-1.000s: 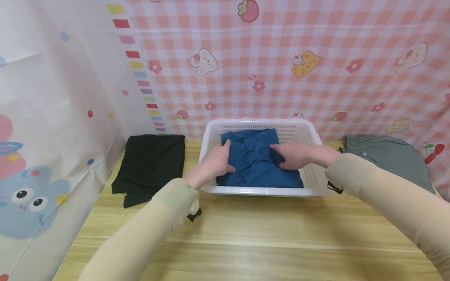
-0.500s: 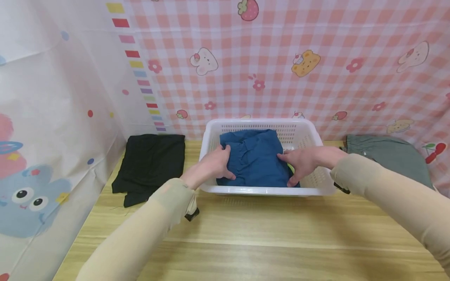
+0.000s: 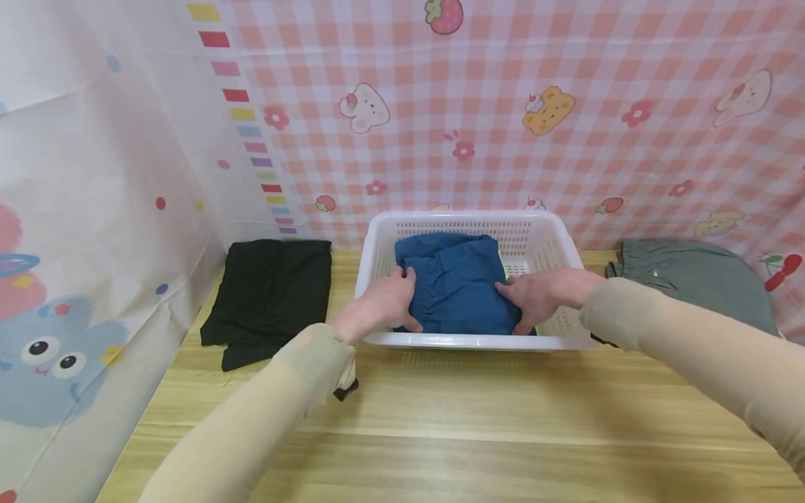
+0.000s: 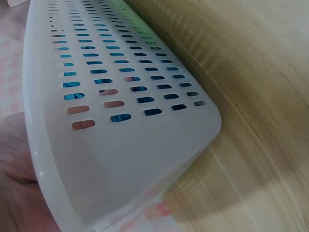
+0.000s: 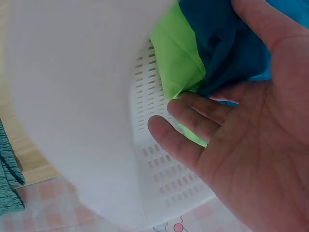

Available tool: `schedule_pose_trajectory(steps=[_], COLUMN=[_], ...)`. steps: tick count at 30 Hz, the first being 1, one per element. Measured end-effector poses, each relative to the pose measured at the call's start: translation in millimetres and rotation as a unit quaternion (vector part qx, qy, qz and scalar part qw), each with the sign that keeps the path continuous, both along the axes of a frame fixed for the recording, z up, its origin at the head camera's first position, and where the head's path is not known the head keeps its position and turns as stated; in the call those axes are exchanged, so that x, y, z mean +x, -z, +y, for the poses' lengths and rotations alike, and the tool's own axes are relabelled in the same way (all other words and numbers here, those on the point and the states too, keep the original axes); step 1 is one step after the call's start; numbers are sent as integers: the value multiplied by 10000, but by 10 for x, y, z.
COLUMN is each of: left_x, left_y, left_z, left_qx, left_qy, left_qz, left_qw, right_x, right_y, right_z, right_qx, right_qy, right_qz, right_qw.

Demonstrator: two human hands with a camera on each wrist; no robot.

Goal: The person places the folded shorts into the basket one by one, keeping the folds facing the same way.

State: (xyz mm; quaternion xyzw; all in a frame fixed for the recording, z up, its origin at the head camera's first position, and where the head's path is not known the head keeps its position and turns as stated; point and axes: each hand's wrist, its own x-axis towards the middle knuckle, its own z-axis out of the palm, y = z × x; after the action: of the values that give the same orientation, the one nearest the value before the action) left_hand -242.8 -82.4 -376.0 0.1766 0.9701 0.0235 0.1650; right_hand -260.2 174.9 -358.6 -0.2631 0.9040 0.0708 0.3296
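Where folded and set down: inside the white basket, left of centre.
Blue garment [image 3: 455, 286]: folded, dark blue, lies in the basket; creased on top; gripped at both side edges.
Green cloth [image 5: 181, 72]: bright green, under the blue garment's right edge; sliver shows in the head view, broad fold in the right wrist view.
Left hand [image 3: 385, 302]: on the blue garment's left edge; thumb on top, fingers curled down round the fold; grips the cloth.
Right hand [image 3: 541, 293]: at the blue garment's right edge; fingers [image 5: 193, 106] tucked under the blue cloth against the green one, thumb above; holds the fold. Little finger lies free, near the basket floor.
Basket [image 3: 467, 341]: white plastic, rectangular, slotted walls and floor; stands on the table against the back wall; blue shows through the slots in the left wrist view [image 4: 120, 117].
Sleeves [image 3: 264, 412]: pale beige, long, on both forearms; dark strap at each wrist.
Black garment [image 3: 267, 297]: folded flat, on the table left of the basket, just beside it.
Grey-green garment [image 3: 698, 279]: gathered waistband, on the table right of the basket, near it.
Table [image 3: 453, 426]: light wood grain.
Backdrop [image 3: 503, 112]: pink checked sheet with bears, rabbits, strawberries, flowers.
Left wall [image 3: 94, 209]: white sheet, coloured dots, blue cartoon figure.
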Motion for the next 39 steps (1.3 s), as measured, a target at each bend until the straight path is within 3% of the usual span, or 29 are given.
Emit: schedule_pose_trajectory(steps=[9,16,23,30,39], left_x=[19,39,82,140,209], left_y=[39,29,10,-4,-51], left_z=[38,33,-2,-76,-193], left_qx=[-205,-86,372,1046,1756], left_qy=[76,32,-50,-180,-204], left_qz=[110,34,-16,181,501], left_qw=[9997,10000,9993,9942,9830], right_x=[13,4,15,66,171], right_y=[58,44,-56,-231,-324], right_z=[-41,-38,31,109,130], right_qx=[378,382,84,-479,-1472], right_qy=[68,80,223,235,449], right_qz=[-35,-65,-25,417,1021], right_qw=[9993,9992,9997,9977,9828])
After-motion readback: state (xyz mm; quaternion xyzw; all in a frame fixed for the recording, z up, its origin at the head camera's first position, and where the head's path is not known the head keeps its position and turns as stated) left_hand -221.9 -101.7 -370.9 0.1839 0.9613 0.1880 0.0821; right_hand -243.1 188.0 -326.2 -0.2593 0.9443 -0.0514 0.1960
